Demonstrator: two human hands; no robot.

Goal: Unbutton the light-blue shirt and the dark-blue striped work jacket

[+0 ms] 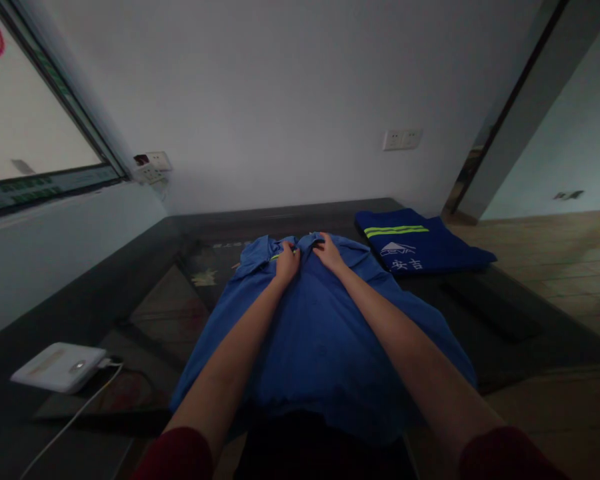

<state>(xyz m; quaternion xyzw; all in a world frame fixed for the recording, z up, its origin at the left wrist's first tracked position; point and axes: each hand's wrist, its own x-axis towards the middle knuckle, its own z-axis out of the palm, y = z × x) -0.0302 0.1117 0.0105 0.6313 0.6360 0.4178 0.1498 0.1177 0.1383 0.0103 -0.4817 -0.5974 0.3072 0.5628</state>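
Note:
A blue garment [320, 353], which looks like a work shirt or jacket, lies spread over the dark table, its near end hanging toward me. Both my hands are at its far end, where the cloth is bunched and folded. My left hand [287, 264] has its fingers closed on the garment's edge, close to a bit of yellow-green trim. Just to the right, my right hand [329, 253] pinches another part of the same edge. A small gap of cloth separates the two hands. Some fingertips are hidden in the folds.
A folded blue garment [405, 243] with yellow-green stripes and white print lies at the table's right. On the left are a white device [63, 367] and its cable [75, 417]. A dark flat object [487, 310] rests at right. The wall [280, 100] stands behind.

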